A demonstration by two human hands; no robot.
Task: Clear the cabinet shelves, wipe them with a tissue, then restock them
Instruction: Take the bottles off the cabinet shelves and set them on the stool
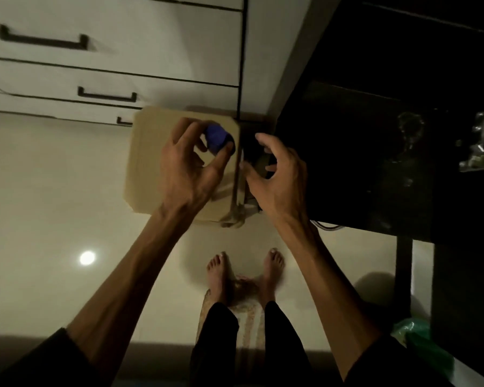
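Observation:
My left hand (pixel 192 160) grips a small blue-capped object (pixel 217 137) between thumb and fingers, held above a beige stool (pixel 148 163) on the floor. My right hand (pixel 277 174) hovers just to its right with the fingers spread and loosely curved, holding nothing, at the edge of the dark counter. Below the right hand a dark gap beside the stool shows some dim items I cannot make out. The cabinet shelves are not in view.
White drawers with dark handles (pixel 106 95) run along the top left. A black counter (pixel 389 135) fills the right, with shiny glassware (pixel 478 143) on it. A green bag (pixel 422 344) lies at the lower right. My bare feet (pixel 245 272) stand on a small mat.

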